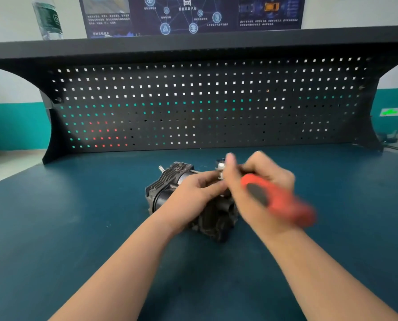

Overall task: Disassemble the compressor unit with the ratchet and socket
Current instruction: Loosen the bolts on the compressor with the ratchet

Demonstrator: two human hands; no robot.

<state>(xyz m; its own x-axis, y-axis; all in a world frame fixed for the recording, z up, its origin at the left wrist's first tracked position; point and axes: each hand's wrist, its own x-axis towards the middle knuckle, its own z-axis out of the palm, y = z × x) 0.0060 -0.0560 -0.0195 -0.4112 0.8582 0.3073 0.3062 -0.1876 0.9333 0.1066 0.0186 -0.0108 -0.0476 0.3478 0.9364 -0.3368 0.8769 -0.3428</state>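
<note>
Compressor unit (188, 200) lying on its side near the middle of the blue counter (77, 228). The left hand (193, 191) rests on the housing, fingers curled over it to steady it. The right hand (258, 181) has its grip closed round the ratchet (274, 200), red handle blurred, socket (220, 169) at the unit's top. The unit looks largely assembled, so most of the disassembly appears to remain.

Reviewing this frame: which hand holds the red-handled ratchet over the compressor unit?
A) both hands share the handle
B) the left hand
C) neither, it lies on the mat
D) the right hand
D: the right hand grips the ratchet, its red handle blurred, while the left hand rests on the compressor unit.
</note>
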